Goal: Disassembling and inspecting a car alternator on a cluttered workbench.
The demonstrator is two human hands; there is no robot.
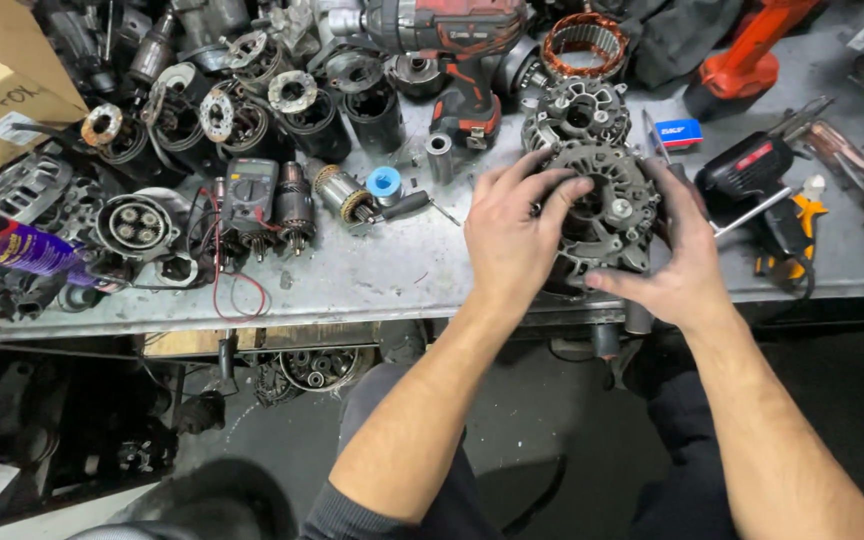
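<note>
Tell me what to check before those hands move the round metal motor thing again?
1. Both hands on the alternator: ok. The left hand lies over its left side, and the right hand wraps its right side.
2. Alternator resting on the workbench: ok, though it sits near the front edge.
3. Fingers clear of the centre hole: not ok, the left fingertips reach right to it.
4. Room beside it: not ok. A second alternator sits just behind, and a black tool lies to the right.
5. Cordless drill out of the way: ok, it stands further back.
6. Loose parts underneath: cannot tell, hidden.
</note>
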